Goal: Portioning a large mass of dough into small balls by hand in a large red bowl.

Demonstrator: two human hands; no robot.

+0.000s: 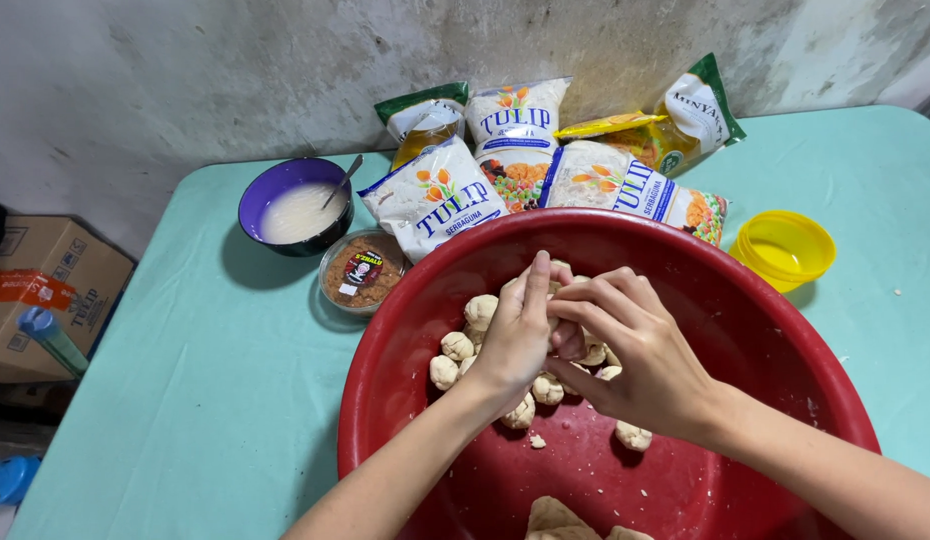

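A big red basin (705, 270) sits on the pale green table (215, 400). Several small dough balls (455, 345) lie in a heap inside it, and a larger lump of dough (555, 518) rests near the front rim. Both hands meet above the heap. My left hand (515, 335) and my right hand (635, 350) are pressed together around a piece of dough that is mostly hidden between the palms and fingers.
Behind the basin lie three white flour bags (440, 200), two oil pouches (685, 125), a purple bowl (285, 180) of white liquid with a spoon, a small lidded tub (363, 270) and a yellow cup (783, 248). A cardboard box (45, 290) stands left of the table.
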